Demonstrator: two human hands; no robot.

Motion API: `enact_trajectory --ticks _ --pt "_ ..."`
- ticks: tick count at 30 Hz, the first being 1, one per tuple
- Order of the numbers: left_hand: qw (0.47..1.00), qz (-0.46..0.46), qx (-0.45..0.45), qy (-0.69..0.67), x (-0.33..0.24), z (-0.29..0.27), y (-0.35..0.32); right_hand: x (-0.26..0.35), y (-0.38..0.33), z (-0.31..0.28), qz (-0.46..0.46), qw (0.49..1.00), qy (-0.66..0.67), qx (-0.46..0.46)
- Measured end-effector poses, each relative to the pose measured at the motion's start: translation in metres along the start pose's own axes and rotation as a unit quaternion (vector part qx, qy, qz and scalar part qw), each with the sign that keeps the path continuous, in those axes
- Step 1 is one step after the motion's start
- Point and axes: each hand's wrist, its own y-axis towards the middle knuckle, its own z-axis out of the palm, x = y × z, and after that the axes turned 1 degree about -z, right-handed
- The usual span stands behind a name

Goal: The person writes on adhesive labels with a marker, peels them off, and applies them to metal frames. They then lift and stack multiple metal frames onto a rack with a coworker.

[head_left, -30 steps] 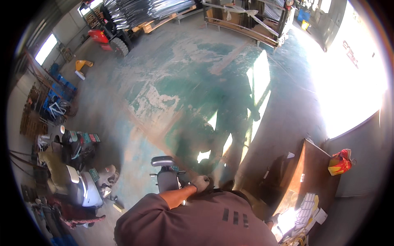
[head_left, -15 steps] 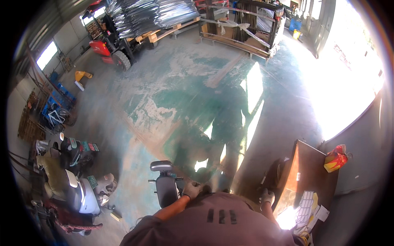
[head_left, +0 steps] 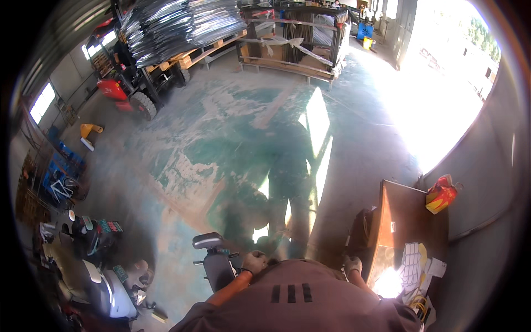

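My left hand [head_left: 254, 262], in a pale glove, is held low at my waist with its fingers curled. Just left of it stands a black padded seat with a backrest [head_left: 208, 240], partly covered by my forearm. My right hand [head_left: 352, 264], also gloved, hangs at my other side with fingers bent in, nearest the brown wooden desk [head_left: 409, 205]. No object shows projecting from either hand, and the palms are turned out of sight.
Parked scooters [head_left: 105, 276] line the left side. Ahead are a red forklift [head_left: 119, 91] under wrapped sheets [head_left: 166, 27] and a metal rack [head_left: 293, 47]. A yellow pallet jack [head_left: 88, 130] stands far left. A red-yellow bag [head_left: 441, 193] and papers [head_left: 420, 268] lie on the desk.
The view has turned to the right, so the forklift, rack and desk sit further left in it. My right hand has shifted slightly left in the picture; both hands stay low at my sides.
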Motion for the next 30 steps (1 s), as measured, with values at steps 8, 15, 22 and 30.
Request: enact_trajectory --ticks 8,15,22,30 --pt "0.988 0.093 0.007 0.126 -0.017 -0.009 0.012 -0.003 -0.007 -0.01 0.008 0.999 -0.03 0.028" --pt "0.999 0.005 -0.023 0.048 -0.039 -0.004 0.013 -0.023 0.019 -0.007 -0.009 0.999 -0.047 0.015" --pt "0.999 0.008 -0.018 0.038 -0.034 -0.003 0.011 -0.005 0.005 -0.001 0.023 0.996 -0.052 0.062" --pt "0.99 0.124 -0.01 0.07 0.028 0.006 0.035 0.025 0.009 0.018 0.031 0.997 -0.021 0.066"
